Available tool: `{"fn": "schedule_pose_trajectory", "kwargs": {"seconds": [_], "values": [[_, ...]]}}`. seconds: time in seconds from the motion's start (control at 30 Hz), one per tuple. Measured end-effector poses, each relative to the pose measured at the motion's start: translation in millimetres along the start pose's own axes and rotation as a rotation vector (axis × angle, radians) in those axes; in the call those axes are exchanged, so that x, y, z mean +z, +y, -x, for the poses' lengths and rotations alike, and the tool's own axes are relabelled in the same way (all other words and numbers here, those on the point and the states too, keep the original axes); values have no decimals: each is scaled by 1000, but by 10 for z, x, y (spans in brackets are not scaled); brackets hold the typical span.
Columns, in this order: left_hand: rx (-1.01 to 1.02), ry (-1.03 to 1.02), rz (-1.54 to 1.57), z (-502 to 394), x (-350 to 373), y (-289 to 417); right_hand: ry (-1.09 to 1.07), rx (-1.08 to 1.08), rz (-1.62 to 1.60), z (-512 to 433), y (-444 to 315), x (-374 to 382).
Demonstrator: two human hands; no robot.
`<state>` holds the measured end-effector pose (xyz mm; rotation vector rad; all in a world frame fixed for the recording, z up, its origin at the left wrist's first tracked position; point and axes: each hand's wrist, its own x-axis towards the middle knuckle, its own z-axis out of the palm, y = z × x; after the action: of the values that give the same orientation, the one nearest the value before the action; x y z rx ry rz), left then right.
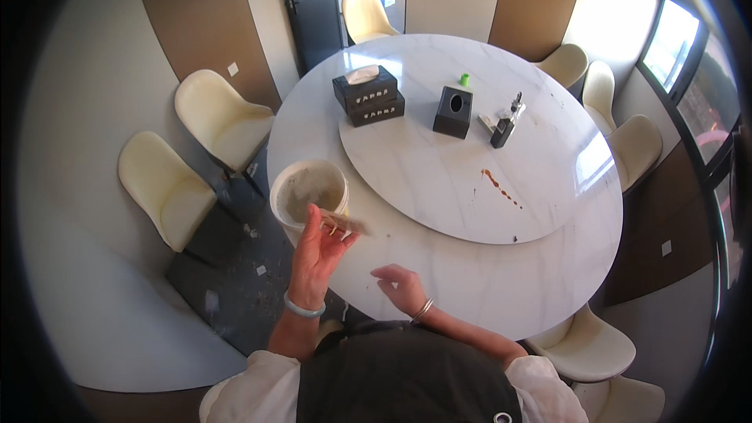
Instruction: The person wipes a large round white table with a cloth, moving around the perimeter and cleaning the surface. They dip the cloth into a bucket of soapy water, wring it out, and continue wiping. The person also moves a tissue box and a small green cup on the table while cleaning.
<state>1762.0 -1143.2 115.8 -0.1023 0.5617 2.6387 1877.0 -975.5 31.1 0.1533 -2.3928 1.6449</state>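
Observation:
My left hand (320, 252) holds a thin, blurred, brownish see-through item (346, 223) between thumb and fingers, at the near right rim of a white plastic bucket (282, 188). Cloudy, murky liquid lies in the bucket, which stands at the left edge of the round marble-patterned table (446, 288). Over the table's near edge, my right hand (402, 288) is held with curled fingers and nothing seen in it. On the raised round turntable (411, 188) runs a line of reddish-brown sauce spots (499, 185).
Two stacked black tissue boxes (373, 108), a black tissue-box cover (453, 113), a small green cup (465, 79) and a dark bottle-like item (501, 133) stand on the turntable. Cream chairs (217, 111) surround the table. Litter lies on the dark floor (235, 264) at left.

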Motion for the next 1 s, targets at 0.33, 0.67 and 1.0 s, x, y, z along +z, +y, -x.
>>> {"fn": "schedule_pose_trajectory", "kwargs": {"seconds": [0.33,0.67,1.0], "values": [[-205,164,-192,239,-278,-281,333,141,-425,-152,-12,-37],[-278,187,-89,423,-750,97,145,815,-888,-450,550,-360],[19,461,-101,380,-1303,737,572,799,-749,-2360,1984,-928]]}}
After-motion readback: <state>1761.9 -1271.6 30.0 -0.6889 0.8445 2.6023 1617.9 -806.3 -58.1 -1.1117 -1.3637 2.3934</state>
